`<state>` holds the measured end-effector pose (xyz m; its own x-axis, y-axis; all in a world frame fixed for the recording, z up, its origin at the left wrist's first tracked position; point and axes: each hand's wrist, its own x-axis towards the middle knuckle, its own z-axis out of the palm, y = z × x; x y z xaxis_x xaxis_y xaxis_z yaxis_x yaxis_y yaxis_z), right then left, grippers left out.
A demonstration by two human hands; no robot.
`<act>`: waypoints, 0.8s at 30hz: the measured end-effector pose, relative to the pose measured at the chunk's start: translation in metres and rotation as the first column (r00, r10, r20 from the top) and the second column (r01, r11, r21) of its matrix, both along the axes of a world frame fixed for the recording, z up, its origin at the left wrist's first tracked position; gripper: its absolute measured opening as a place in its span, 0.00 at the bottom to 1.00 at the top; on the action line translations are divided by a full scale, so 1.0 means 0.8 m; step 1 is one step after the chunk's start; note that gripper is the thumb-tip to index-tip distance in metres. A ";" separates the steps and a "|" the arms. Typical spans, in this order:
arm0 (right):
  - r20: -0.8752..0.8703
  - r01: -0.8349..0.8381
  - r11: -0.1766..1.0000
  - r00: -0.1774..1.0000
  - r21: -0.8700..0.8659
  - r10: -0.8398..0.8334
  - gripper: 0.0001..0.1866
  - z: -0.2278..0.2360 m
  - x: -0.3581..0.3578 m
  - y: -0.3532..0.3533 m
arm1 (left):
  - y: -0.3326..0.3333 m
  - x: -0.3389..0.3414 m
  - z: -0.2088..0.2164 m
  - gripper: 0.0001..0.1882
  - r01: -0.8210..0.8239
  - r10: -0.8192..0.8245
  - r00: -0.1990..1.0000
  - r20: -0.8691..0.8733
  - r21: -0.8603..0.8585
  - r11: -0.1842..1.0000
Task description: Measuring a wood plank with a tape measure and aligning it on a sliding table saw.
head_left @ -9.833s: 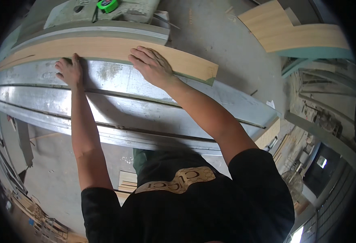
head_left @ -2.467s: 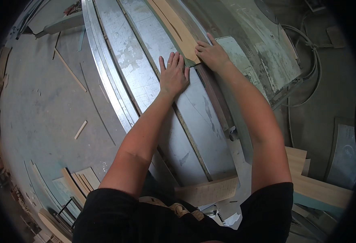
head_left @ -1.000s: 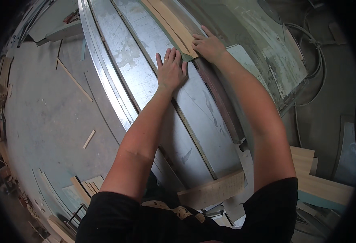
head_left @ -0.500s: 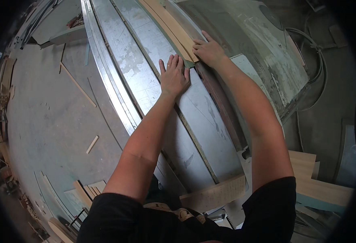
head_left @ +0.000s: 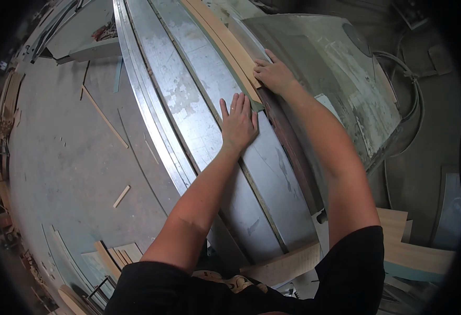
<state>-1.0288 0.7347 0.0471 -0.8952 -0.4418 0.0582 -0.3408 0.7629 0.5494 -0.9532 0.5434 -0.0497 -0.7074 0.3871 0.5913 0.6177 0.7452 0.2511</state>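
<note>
Two long, narrow wooden strips lie side by side on a metal machine table [head_left: 264, 152]. The left wooden strip [head_left: 230, 62] has a green edge, and its near end reaches closer to me than that of the right wooden strip [head_left: 241, 55]. My left hand [head_left: 239, 126] rests flat on the metal, fingers spread, its fingertips and thumb beside the green-edged end. With fingers apart and partly bent, my right hand [head_left: 276, 73] touches the right strip near its end. One of its fingers stretches over the metal rail [head_left: 246, 37] alongside. The strips' far ends run out of view.
A dark reddish-brown bar [head_left: 293, 142] runs along the table's right side. A worn greenish panel [head_left: 340, 79] stands beyond it, with looped hoses [head_left: 416, 94] farther right. Wood offcuts [head_left: 121, 196] lie on the left floor. Cut boards [head_left: 398, 239] sit at lower right.
The green-edged strip has slid toward me past the right strip's end, my left hand moving with it. My right hand stays near the right strip's end. The whole view has shifted slightly.
</note>
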 end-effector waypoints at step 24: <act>-0.255 -0.289 0.891 0.945 -0.350 0.206 0.22 0.076 -0.143 -0.021 | -0.054 0.011 0.011 0.28 0.128 -0.143 0.984 0.110 0.134 0.983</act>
